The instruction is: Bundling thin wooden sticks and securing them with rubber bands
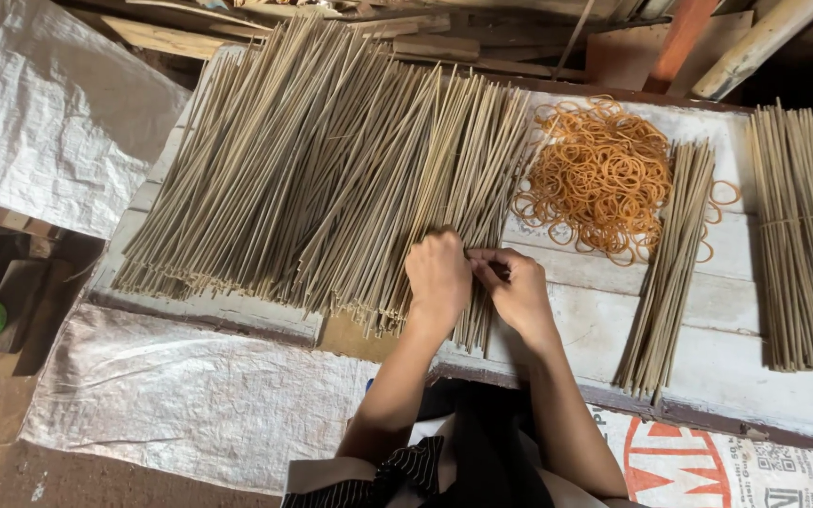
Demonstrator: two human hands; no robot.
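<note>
Both hands met at frame centre: the left hand (438, 275) and right hand (518, 285) had fingers closed on thin sticks (478, 246) from the large stick pile (322, 160). Rubber bands (599, 169) lay upper right on the white board (726, 348).

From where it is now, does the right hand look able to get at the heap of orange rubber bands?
Probably yes. The right hand rests at the sticks, with the heap of rubber bands just beyond on the white board; nothing lies between them.

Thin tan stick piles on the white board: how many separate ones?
3: the big loose heap of sticks at left, a slim bunch beside the orange rubber bands, tied bundles at right, partly cropped.
</note>
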